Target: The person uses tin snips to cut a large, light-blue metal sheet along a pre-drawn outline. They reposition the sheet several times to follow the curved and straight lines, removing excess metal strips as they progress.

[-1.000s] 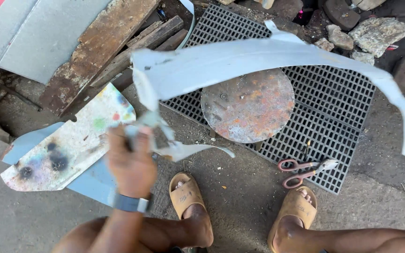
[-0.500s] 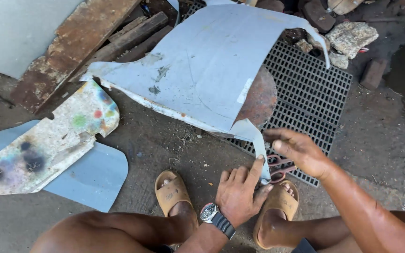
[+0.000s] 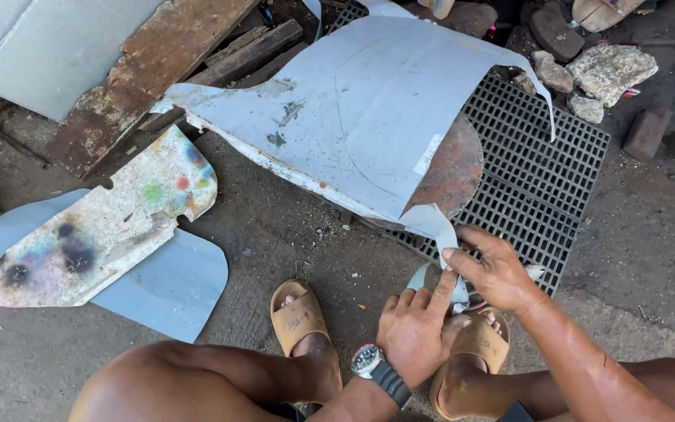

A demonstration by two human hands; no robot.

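Our right hand [image 3: 494,270] pinches the narrow curled tail of the grey metal sheet [image 3: 369,117] between thumb and fingertips, just above the right sandal [image 3: 474,355]. Our left hand [image 3: 416,332], with a wristwatch [image 3: 369,361] on its wrist, lies just beside it, fingers loosely spread and the forefinger stretched up to touch that same tail; it grips nothing firmly. The sheet spreads away from the hands over the black floor grate [image 3: 556,180] and covers most of a rusty round disc [image 3: 451,172]. A pale rectangular sticker [image 3: 430,153] runs slantwise on the sheet near the disc, the only label we can see. To the left a paint-stained white panel [image 3: 95,234] lies on a blue-grey sheet piece [image 3: 169,285], with rusty planks [image 3: 158,78] behind; stones [image 3: 607,70] sit at the far right. Compared with half a second ago, the sheet lies in nearly the same place, while our left forefinger has come up onto the tail and our right hand has closed upon it.
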